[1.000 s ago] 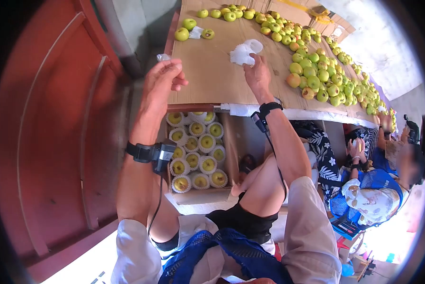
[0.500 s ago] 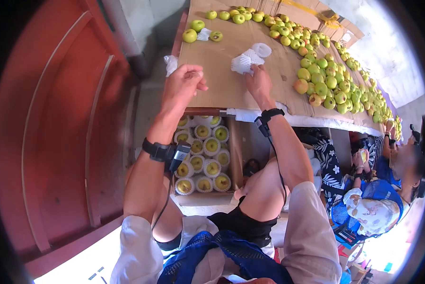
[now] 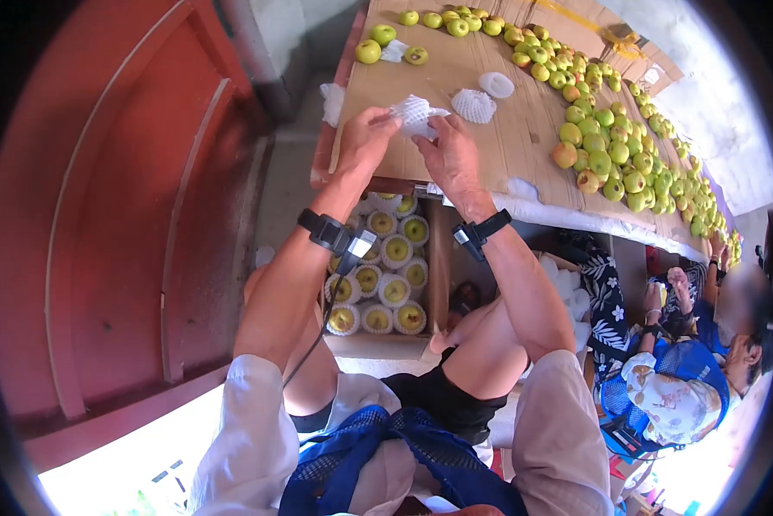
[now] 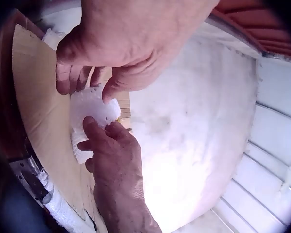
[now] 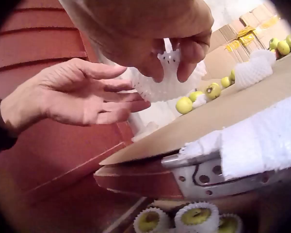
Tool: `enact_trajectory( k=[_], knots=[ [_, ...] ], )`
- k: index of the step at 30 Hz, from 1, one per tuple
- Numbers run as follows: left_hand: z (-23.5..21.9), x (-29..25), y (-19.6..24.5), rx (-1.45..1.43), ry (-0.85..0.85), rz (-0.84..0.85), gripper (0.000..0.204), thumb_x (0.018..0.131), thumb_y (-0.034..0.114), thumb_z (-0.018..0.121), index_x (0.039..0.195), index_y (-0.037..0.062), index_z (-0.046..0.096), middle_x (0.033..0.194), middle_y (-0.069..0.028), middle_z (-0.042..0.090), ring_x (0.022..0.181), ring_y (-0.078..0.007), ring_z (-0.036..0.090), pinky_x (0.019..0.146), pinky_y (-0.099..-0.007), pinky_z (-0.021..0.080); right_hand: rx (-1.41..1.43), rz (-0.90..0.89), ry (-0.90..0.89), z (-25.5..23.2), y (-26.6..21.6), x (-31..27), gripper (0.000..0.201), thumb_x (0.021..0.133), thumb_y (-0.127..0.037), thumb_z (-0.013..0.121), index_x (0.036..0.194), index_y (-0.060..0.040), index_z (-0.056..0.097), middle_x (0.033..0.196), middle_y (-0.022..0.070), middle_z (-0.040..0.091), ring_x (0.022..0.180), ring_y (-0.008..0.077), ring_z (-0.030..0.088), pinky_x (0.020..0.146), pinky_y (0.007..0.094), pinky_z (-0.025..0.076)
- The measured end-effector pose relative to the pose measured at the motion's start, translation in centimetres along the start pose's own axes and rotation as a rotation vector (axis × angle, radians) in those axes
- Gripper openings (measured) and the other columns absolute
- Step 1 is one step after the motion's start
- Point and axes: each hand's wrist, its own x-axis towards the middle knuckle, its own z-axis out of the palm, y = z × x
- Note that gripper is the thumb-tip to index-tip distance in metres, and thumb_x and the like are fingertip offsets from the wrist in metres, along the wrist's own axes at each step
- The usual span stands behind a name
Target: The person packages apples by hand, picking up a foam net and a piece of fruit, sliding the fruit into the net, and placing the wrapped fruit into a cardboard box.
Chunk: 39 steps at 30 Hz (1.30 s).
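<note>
Above the cardboard (image 3: 514,155), net (image 3: 414,109): right hand (image 3: 453,156) pinches it, probably because it sags unheld; left hand (image 3: 367,144) at its other side, fingers straight and apart, perhaps to steady it.

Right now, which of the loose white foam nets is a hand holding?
The foam net pinched by the right hand, held up beside the left hand; the other nets nearby rest on the cardboard, untouched.
</note>
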Motion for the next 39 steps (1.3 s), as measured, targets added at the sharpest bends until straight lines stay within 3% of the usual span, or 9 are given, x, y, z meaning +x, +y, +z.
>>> enact_trajectory(
  k=[4,7,10,12,19,24,28,37,39],
  knots=[
    [-1.0,0.0,0.6,0.077,0.043,-0.084,0.039,0.094,0.026,0.069,0.125,0.0026,0.064,0.111,-0.0023,0.068,0.100,-0.0116,0.059,0.083,-0.0276,0.046,0.160,0.041,-0.062,-0.3,-0.3,0.0,0.037,0.086,-0.016,0.071,0.119,-0.0024,0.065,0.116,0.0178,0.063,0.097,0.0354,0.068,0.084,0.0422,0.055],
    [-2.0,1.0,-0.7,-0.004,0.114,-0.104,0.033,0.095,0.029,0.067,0.119,0.0063,0.066,0.109,-0.0006,0.068,0.100,-0.0109,0.059,0.085,-0.0290,0.044,0.216,0.019,-0.023,1.4,3.0,0.7,0.033,0.087,-0.011,0.067,0.119,-0.0033,0.066,0.115,0.0191,0.064,0.098,0.0385,0.067,0.087,0.0418,0.054],
    [-3.0,0.8,-0.4,-0.100,0.114,-0.123,0.029,0.095,0.029,0.065,0.115,0.0080,0.067,0.108,-0.0005,0.068,0.100,-0.0107,0.059,0.086,-0.0303,0.043,0.221,0.178,-0.041,1.7,5.1,1.6,0.031,0.087,-0.008,0.064,0.117,-0.0042,0.067,0.118,0.0204,0.064,0.103,0.0401,0.066,0.089,0.0422,0.053],
    [-3.5,0.9,-0.4,-0.153,0.121,-0.136,0.028,0.095,0.028,0.064,0.114,0.0083,0.066,0.108,-0.0003,0.068,0.100,-0.0108,0.059,0.085,-0.0305,0.043,0.118,0.174,0.001,1.4,5.5,2.0,0.032,0.087,-0.009,0.063,0.118,-0.0061,0.067,0.122,0.0197,0.063,0.108,0.0395,0.064,0.090,0.0434,0.053],
    [-4.2,0.1,1.3,-0.566,0.013,-0.232,0.032,0.100,0.021,0.051,0.125,0.0030,0.059,0.119,-0.0074,0.066,0.112,-0.0212,0.061,0.100,-0.0417,0.046,-0.147,0.061,0.140,0.6,5.1,3.0,0.035,0.090,-0.008,0.058,0.124,-0.0114,0.063,0.131,0.0123,0.060,0.112,0.0374,0.063,0.091,0.0464,0.052],
    [-4.3,-0.2,2.2,-0.798,-0.026,-0.226,0.034,0.102,0.017,0.046,0.128,-0.0013,0.056,0.124,-0.0131,0.062,0.117,-0.0263,0.059,0.108,-0.0453,0.044,-0.154,0.114,0.040,0.3,4.8,2.9,0.032,0.090,-0.008,0.057,0.119,-0.0137,0.068,0.128,0.0110,0.063,0.112,0.0359,0.063,0.092,0.0460,0.052],
    [-4.5,-0.4,2.2,-0.849,-0.047,-0.229,0.034,0.103,0.016,0.045,0.129,-0.0033,0.055,0.128,-0.0146,0.061,0.118,-0.0271,0.058,0.107,-0.0437,0.045,-0.103,0.208,-0.063,-0.7,3.1,2.3,0.027,0.090,-0.010,0.057,0.112,-0.0151,0.072,0.123,0.0113,0.068,0.109,0.0344,0.066,0.093,0.0435,0.053],
    [-3.8,-0.3,2.0,-0.836,-0.041,-0.212,0.036,0.103,0.016,0.046,0.130,-0.0054,0.055,0.129,-0.0162,0.061,0.120,-0.0281,0.060,0.108,-0.0456,0.046,-0.039,0.116,-0.072,0.1,3.4,1.6,0.023,0.091,-0.013,0.058,0.108,-0.0127,0.074,0.116,0.0145,0.070,0.104,0.0348,0.068,0.090,0.0428,0.053],
    [-3.7,-0.1,1.5,-0.808,-0.032,-0.224,0.037,0.103,0.016,0.045,0.130,-0.0060,0.054,0.129,-0.0166,0.061,0.120,-0.0281,0.060,0.108,-0.0455,0.047,-0.031,0.091,0.012,0.1,3.0,1.4,0.022,0.091,-0.013,0.058,0.108,-0.0121,0.073,0.112,0.0141,0.071,0.102,0.0350,0.068,0.088,0.0433,0.054]
  ],
)
